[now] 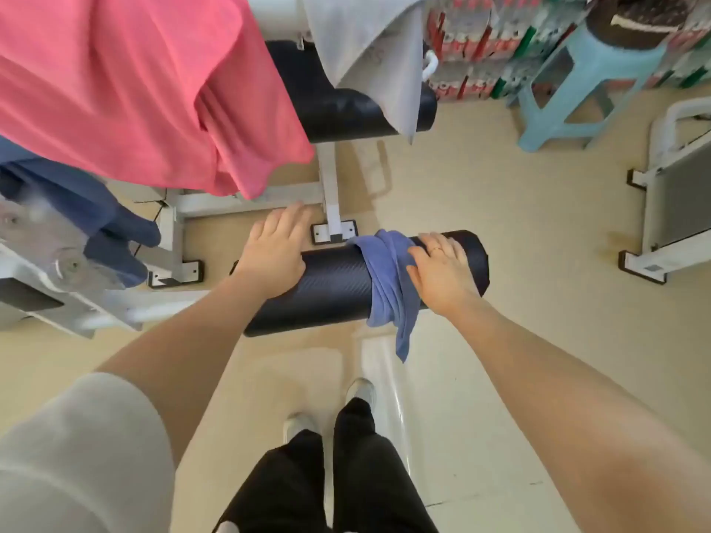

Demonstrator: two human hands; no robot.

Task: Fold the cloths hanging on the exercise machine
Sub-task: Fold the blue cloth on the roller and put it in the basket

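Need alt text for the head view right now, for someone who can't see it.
Both hands rest on a black padded roller of a white exercise machine: left hand on bare padding, right hand beside a bunched blue cloth draped over it. A pink cloth and a grey cloth hang beyond.

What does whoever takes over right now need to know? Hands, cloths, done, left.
Left hand: open, flat on the near black roller pad.
Right hand: open, resting on the pad, touching the blue cloth.
Blue cloth: bunched, draped over the near pad, one end hanging down.
Pink cloth, grey cloth and dark blue cloth: hanging on the machine.
Done: no folded cloth in view.
Left: probably lift the blue cloth off and fold it, then the others.
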